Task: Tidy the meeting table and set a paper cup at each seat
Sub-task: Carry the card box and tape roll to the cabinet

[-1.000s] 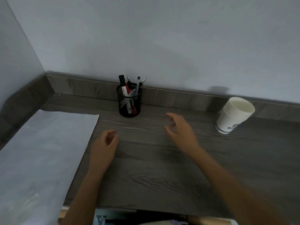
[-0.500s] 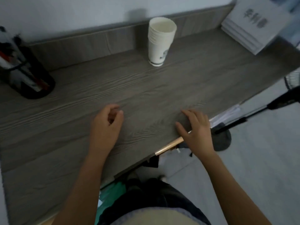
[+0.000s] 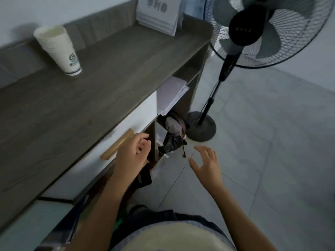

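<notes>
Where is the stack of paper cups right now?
In the head view the stack of paper cups stands upright at upper left on the wooden desk, near its back ledge, left of the white booklets.

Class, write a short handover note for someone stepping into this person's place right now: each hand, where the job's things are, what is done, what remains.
Left hand: empty, fingers curled, beside the wooden drawer handle, contact unclear.
Right hand: open, empty, over the floor.
Stack of paper cups: upright on the desk top, out of both hands. Booklets at the far end.
Done: no cup set out here.
Left: take the stack, place one cup per seat.
</notes>
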The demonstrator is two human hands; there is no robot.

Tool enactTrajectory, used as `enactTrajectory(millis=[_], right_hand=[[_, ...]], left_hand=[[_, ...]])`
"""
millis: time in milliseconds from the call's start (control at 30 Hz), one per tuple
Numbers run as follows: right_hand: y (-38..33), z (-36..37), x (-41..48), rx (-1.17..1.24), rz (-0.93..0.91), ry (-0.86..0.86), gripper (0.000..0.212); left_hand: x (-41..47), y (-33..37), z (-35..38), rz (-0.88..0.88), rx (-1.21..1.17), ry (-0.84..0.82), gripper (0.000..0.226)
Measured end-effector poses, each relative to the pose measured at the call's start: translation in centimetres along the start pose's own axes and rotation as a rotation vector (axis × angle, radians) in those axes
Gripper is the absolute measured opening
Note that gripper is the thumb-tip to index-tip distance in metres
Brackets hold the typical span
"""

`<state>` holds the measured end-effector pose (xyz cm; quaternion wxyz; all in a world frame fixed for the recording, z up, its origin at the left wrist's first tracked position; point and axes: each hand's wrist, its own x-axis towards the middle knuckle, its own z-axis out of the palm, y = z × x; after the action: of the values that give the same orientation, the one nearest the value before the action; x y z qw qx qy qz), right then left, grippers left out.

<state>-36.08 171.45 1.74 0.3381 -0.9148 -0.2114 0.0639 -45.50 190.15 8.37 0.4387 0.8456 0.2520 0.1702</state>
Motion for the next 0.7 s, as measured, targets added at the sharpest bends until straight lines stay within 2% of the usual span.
enactTrajectory(millis=[133, 300, 467, 700], right_hand=[[5.9, -4.3, -4.0, -0.035, 0.095, 0.01, 0.049], [14.0, -8.3, -10.3, -0.062, 0.347, 0.106, 0.042], [19.1, -11.5, -17.5, -0.008, 0.656, 0.267, 0.038], [22.7, -14.0, -27.9, 0.061, 1.102, 0.547, 0.037]], left_hand=[[-3.4, 1.1, 7.5, -0.071, 0.06, -0.132, 0.023], [-6.6, 2.7, 17.0, -0.057, 0.146, -0.469, 0.027], [-7.6, 5.1, 24.5, 0.072, 0.264, -0.699, 0.027], [-11.6, 13.5, 36.7, 0.38, 0.298, -0.978, 0.024]])
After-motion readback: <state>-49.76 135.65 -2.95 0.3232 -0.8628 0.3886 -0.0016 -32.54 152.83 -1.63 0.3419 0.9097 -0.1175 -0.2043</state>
